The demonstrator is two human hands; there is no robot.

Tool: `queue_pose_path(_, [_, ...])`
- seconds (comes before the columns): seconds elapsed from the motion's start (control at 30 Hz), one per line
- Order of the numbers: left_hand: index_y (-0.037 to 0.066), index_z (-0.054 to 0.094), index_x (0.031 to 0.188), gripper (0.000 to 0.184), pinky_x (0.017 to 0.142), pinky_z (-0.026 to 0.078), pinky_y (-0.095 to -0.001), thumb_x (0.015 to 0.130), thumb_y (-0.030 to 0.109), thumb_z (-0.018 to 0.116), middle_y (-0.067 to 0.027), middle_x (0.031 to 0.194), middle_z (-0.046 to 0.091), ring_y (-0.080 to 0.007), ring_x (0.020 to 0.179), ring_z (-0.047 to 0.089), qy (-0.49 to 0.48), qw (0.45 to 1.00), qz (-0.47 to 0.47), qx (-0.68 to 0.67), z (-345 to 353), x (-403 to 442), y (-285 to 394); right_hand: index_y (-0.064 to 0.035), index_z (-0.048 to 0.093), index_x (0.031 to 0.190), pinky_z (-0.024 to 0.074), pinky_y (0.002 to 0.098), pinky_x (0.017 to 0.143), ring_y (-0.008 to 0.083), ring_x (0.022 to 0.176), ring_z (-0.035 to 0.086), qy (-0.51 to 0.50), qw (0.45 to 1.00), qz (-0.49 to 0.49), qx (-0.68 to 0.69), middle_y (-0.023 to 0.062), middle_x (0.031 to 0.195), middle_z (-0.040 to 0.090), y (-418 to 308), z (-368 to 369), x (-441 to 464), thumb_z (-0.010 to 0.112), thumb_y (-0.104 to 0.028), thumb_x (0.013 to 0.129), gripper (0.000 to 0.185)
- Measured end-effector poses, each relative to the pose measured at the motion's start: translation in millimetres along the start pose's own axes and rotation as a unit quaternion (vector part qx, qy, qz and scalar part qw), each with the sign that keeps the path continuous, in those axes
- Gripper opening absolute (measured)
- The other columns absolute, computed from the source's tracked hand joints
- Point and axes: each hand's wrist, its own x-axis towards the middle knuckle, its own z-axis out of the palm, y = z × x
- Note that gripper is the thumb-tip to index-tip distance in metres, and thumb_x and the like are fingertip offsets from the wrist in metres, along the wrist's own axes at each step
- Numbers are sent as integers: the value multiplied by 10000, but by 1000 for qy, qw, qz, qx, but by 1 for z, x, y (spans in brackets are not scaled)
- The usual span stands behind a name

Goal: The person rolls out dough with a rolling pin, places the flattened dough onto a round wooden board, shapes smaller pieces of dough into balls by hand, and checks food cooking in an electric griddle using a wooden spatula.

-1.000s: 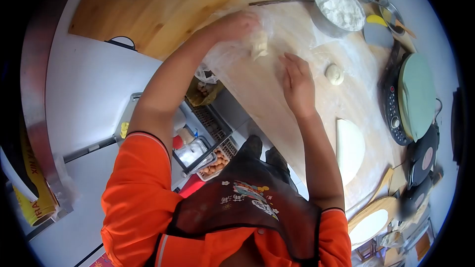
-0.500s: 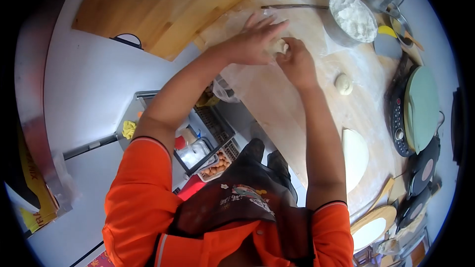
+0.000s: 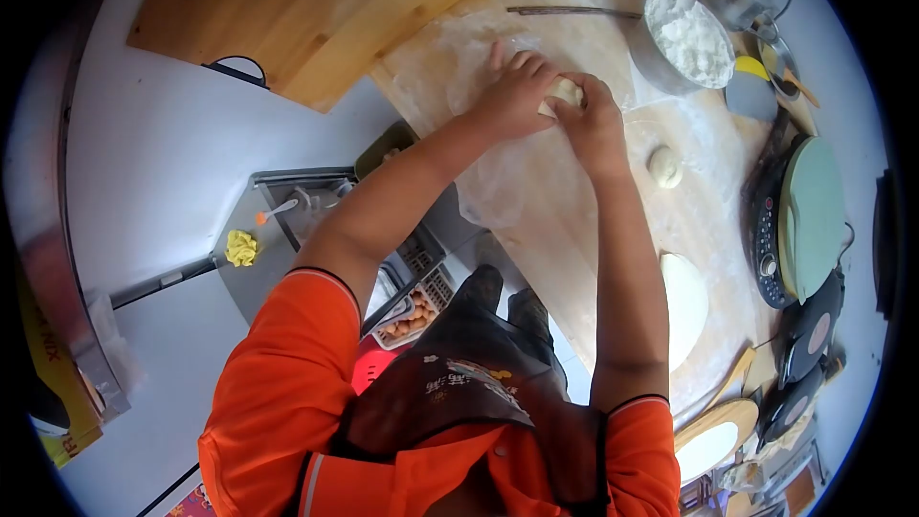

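Observation:
A pale lump of dough (image 3: 563,96) is held between my two hands above the floured board (image 3: 536,191). My left hand (image 3: 520,96) curls round its left side, with the thumb side raised. From the right, my right hand (image 3: 590,120) pinches the dough between thumb and fingers. A small round dough ball (image 3: 664,167) rests on the board to the right of my right hand. Below it lies a flat white dough sheet (image 3: 683,311), partly behind my right forearm. Thin plastic film (image 3: 488,187) is spread on the board near my left forearm.
A metal bowl of flour (image 3: 684,43) stands at the upper right, with a thin dark rod (image 3: 574,11) beside it. At the right is a round griddle (image 3: 812,220). A wooden panel (image 3: 287,10) fills the upper left. Eggs (image 3: 412,316) sit in a basket below.
My left hand has come from the plastic film to the dough, and its fingers have closed in. My right hand has moved up and taken hold of the dough. The view has shifted slightly.

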Motion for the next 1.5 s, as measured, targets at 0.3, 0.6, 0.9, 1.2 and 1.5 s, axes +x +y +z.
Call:
queue_pose_path(0.3, [188, 619, 1252, 618, 1138, 60, -786, 702, 353, 846, -89, 1320, 602, -305, 1347, 483, -44, 996, -67, 41, 0, 3, 19, -27, 671, 1134, 566, 391, 771, 326, 869, 719, 56, 996, -12, -62, 192, 982, 723, 8, 10, -1, 759, -93, 842, 312])
queue_pose_path(0.6, [116, 644, 1050, 350, 1134, 135, -773, 752, 252, 765, -77, 1103, 634, -288, 1182, 561, 6, 998, -16, 67, 10, 7, 24, -8, 664, 1071, 545, 481, 845, 450, 956, 675, 15, 997, 61, -34, 259, 1037, 701, 4, -1, 3, 731, -138, 817, 293])
queue_pose_path(0.9, [74, 615, 1134, 410, 1156, 189, -726, 774, 229, 736, -104, 1195, 608, -327, 1238, 535, 9, 973, -7, 232, 25, 26, -13, -44, 697, 1105, 478, 271, 863, 111, 956, 607, -257, 860, 181, 403, 12, 1056, 679, -39, -47, -38, 708, -117, 882, 235])
queue_pose_path(1.2, [35, 205, 1633, 928, 1273, 161, -455, 934, 402, 692, -191, 1666, 278, -362, 1556, 227, -19, 936, -86, -340, -49, 23, 66, -48, 618, 1165, 379, 476, 1062, 326, 1168, 566, -34, 990, -27, -134, 136, 1182, 641, 38, -41, -151, 644, -230, 944, 287])
queue_pose_path(1.5, [53, 86, 1656, 779, 1286, 136, -406, 1099, 592, 167, -125, 1717, 185, -252, 1581, 179, 42, 509, -286, -811, 27, -59, 155, -25, 443, 1521, 172, 587, 1236, 413, 1520, 301, 76, 989, -94, -84, 215, 1592, 402, 39, -1, -91, 490, -355, 1020, 602])
